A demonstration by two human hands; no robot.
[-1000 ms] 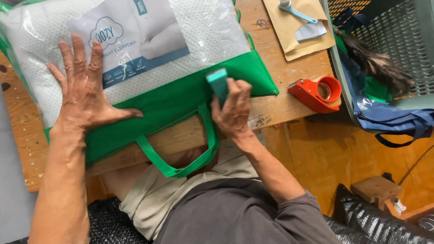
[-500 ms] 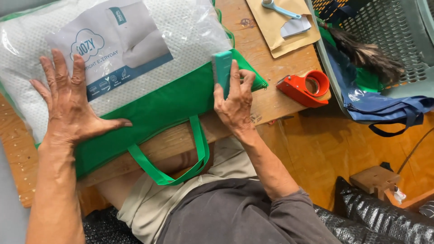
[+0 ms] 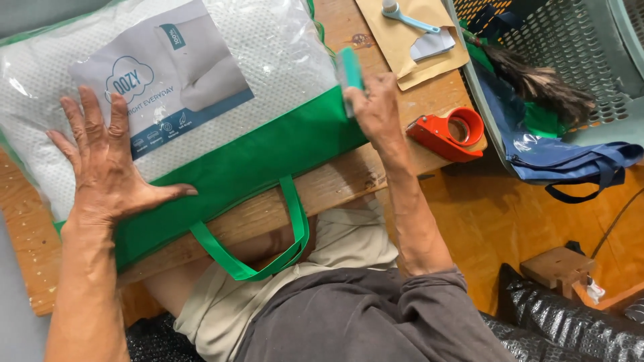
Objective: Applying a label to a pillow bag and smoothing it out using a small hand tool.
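A: We start at the left. The left hand [image 3: 107,171] lies flat, fingers spread, pressing down on the pillow pack [image 3: 201,94]; it grips nothing. The pack lies on the desk [image 3: 335,181], covering most of its left and middle part, with its near edge overhanging toward the lap.

B: Condition of the pack?

A: Clear plastic front, white textured pillow inside, a printed paper insert showing through. A green fabric band [image 3: 255,161] runs along the near side, and a green handle [image 3: 268,248] hangs off the desk edge over the lap. We see no tear or open seam, though the far edge is out of frame.

B: And the right side?

A: The right hand [image 3: 379,110] is closed around a small teal block [image 3: 350,68], held at the pack's right edge, on or just over it; we cannot tell which.

B: Progress?

A: We judge the work on that right edge to be under way, not finished; nothing shows the pack as completed. A red tape dispenser [image 3: 446,134] sits just right of the hand, untouched, with a brown envelope [image 3: 402,47] beyond it.
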